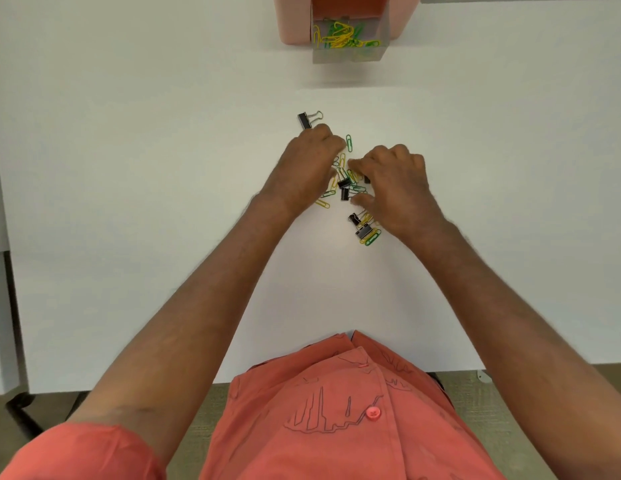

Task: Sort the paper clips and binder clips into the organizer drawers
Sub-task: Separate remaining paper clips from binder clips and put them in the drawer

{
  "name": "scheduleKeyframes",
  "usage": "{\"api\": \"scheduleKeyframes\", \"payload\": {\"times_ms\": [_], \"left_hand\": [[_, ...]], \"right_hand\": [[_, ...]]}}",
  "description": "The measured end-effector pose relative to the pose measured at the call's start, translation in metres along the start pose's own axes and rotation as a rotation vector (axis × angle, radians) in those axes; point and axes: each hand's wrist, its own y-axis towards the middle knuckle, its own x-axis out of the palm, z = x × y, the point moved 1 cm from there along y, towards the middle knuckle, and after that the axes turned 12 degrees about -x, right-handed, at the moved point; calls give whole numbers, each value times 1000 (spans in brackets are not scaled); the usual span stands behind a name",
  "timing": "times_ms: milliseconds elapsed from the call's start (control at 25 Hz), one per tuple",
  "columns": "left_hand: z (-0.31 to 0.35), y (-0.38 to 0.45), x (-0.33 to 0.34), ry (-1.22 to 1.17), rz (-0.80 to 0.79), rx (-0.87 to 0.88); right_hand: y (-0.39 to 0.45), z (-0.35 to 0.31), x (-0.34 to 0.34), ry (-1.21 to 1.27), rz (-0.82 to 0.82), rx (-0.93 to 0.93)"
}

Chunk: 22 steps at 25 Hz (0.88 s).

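Note:
A loose pile of green and yellow paper clips (350,184) mixed with black binder clips (343,183) lies on the white table (129,202). My left hand (304,171) rests palm down on the pile's left side, fingers curled over clips. My right hand (395,183) is on the pile's right side, fingers bent down onto clips; what either hand holds is hidden. One black binder clip (305,120) lies apart just beyond my left fingers. A pink organizer (291,19) stands at the far edge with a clear drawer (349,39) pulled out, holding several yellow and green paper clips.
Two more binder clips (361,226) with paper clips lie near my right wrist. The table's near edge meets my orange shirt (337,410). A second tabletop and a black leg (21,410) are at the left.

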Motion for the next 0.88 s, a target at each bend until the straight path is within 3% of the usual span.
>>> {"api": "scheduleKeyframes", "payload": {"times_ms": [440,680,880], "left_hand": [[10,-15,10,11,54,-124],[5,-18,4,-113,21,-232],[3,-26,-4,-355,74,-319]], "right_hand": [[2,-6,10,-71,133,74],[1,-4,14,-53,179,109],[-7,5,4,204,187,163]]}}
